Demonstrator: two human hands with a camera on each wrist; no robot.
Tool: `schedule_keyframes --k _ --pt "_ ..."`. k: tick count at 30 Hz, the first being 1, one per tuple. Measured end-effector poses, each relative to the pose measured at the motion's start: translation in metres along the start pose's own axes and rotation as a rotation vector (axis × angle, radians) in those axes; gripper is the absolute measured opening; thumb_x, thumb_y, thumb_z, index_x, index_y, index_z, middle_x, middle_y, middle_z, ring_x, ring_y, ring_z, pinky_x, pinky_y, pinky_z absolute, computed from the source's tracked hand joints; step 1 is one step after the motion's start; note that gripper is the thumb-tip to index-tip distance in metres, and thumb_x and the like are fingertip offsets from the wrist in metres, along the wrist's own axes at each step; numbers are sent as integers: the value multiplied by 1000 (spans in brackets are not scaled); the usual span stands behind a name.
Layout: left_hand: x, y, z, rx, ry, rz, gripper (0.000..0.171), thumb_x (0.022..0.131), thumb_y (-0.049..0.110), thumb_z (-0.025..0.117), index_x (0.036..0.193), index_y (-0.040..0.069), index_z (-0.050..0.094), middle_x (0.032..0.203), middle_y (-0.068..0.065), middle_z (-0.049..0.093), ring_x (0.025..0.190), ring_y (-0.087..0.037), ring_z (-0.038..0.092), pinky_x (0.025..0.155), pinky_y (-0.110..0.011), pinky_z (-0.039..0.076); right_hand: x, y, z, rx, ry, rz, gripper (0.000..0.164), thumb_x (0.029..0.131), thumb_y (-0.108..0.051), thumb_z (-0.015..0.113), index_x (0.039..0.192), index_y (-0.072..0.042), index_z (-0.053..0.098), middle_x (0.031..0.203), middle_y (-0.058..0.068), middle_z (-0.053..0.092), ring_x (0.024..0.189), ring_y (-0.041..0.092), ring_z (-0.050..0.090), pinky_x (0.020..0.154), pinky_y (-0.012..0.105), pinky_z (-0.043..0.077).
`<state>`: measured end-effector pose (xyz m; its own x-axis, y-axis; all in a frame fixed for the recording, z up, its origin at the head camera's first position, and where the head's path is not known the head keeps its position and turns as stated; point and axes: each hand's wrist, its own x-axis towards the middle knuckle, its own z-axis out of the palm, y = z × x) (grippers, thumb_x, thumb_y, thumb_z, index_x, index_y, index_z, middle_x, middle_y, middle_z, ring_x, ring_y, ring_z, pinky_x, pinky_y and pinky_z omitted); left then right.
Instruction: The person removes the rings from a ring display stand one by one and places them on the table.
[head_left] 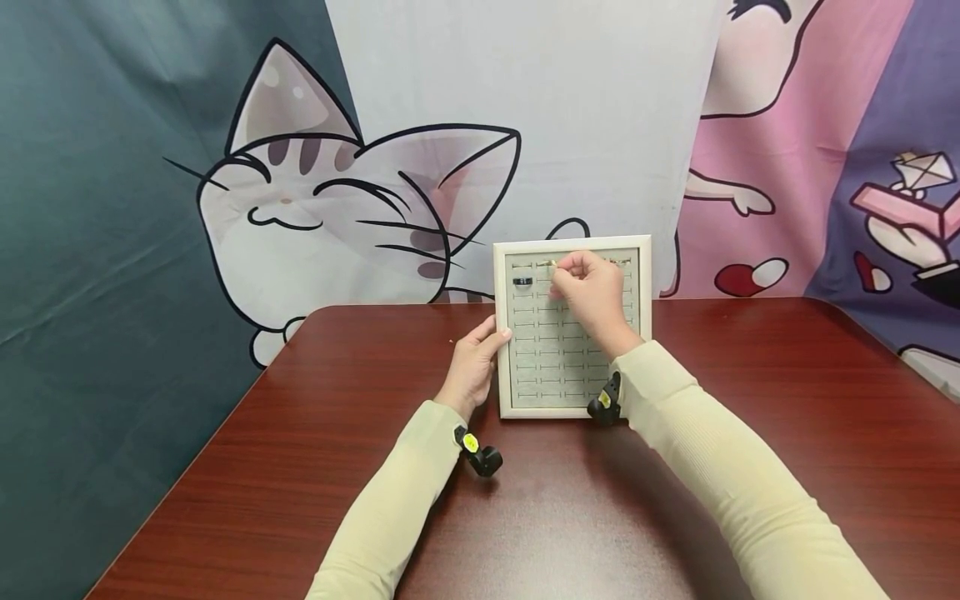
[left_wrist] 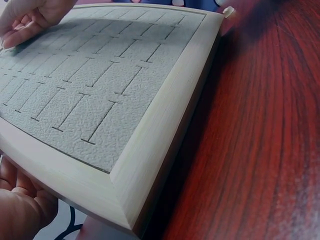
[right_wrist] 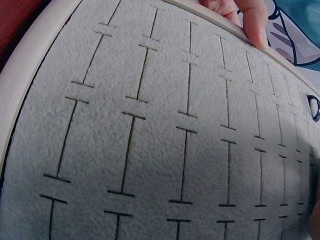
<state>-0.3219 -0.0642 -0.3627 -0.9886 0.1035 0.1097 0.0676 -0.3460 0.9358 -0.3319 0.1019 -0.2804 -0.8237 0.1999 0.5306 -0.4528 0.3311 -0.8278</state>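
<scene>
A ring display board [head_left: 540, 379] with a pale frame and grey slotted padding leans upright on the table. My left hand [head_left: 468, 371] grips its left edge, thumb on the front of the frame and the other fingers partly hidden behind. With thumb and index finger, my right hand [head_left: 594, 293] pinches a small gold ring [head_left: 553, 263] at the second slot of the top row. Below the first top slot sits a dark ring [head_left: 522, 282], also seen at the edge of the right wrist view. Another gold-coloured ring [head_left: 619, 262] shows at the top right.
The reddish-brown wooden table [head_left: 322, 467] extends around the board. Behind it hangs a cloth backdrop [head_left: 600, 108] with cartoon cats. A wrist camera [head_left: 480, 454] sits on the left cuff, and another [head_left: 604, 402] overlaps the board's lower right corner.
</scene>
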Motion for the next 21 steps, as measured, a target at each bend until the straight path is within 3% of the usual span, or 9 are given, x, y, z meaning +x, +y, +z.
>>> schedule_keyframes --k 5,21 --pt "0 0 0 -1 -4 6 41 89 7 58 130 6 54 112 -9 65 81 -9 63 72 -28 49 0 -2 1 44 1 24 5 79 -2 57 75 -4 59 61 -4 59 52 3 60 54 18 51" --pt "2 -1 0 -1 -10 15 40 89 6 58 128 5 55 109 -8 67 80 -9 63 70 -27 50 -1 0 3 137 17 38 9 79 3 54 74 -3 57 60 -6 58 52 4 59 56 22 53"
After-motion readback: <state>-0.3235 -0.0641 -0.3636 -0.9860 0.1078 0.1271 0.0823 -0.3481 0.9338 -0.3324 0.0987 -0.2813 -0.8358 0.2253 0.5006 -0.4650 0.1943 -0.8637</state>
